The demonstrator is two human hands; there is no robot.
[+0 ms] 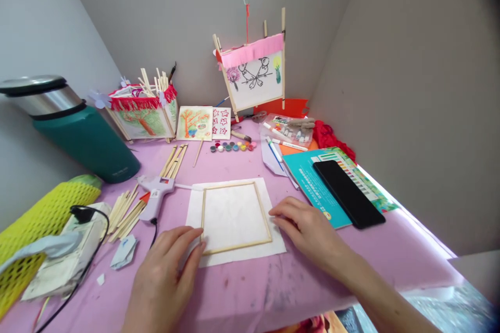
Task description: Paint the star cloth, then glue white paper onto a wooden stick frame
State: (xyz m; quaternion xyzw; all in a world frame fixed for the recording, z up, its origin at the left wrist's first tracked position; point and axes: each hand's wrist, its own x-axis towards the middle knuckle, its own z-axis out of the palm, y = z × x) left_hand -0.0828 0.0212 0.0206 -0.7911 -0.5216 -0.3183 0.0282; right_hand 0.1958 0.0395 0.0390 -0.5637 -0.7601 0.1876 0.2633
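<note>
A square frame of thin wooden sticks (236, 245) lies flat on a sheet of white paper (279, 245) in front of me. My left hand (166, 273) is at the frame's lower left, its fingertips touching the left stick. On the right, my right hand (307, 223) reaches over the paper's edge, fingertips just beside the frame's right stick, thumb and fingers slightly parted. Neither hand visibly grips anything. Above my left hand lies a white glue gun (155, 196) with its nozzle toward the paper, and bundles of wooden sticks (128, 216) are beside it.
A large green bottle (88, 140) stands at left, near a yellow-netted object (47, 213) and black cable (105, 239). A black phone (347, 192) lies on a blue booklet (308, 174) at right. Paint pots (234, 146) and a hanging decorated lantern (255, 78) are behind.
</note>
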